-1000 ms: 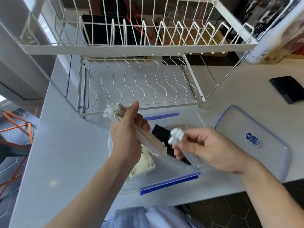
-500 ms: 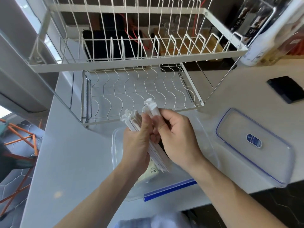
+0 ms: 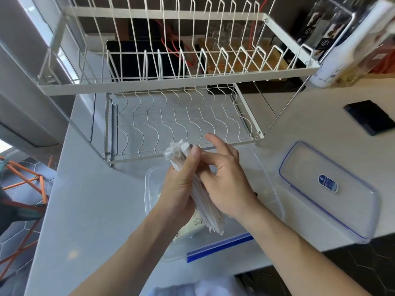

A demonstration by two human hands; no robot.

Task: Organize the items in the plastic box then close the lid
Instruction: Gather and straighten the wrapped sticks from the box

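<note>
The right hand (image 3: pixel 226 184) has joined the left hand (image 3: pixel 179 184); both now clasp one bundle (image 3: pixel 201 199) above the box (image 3: pixel 271 189), ready for packing

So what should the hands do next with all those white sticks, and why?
Probably lower the bundle of white packets flat into the plastic box. The left hand grips it above the open box, the right hand steadies it, and the lid lies aside on the counter, waiting.
</note>
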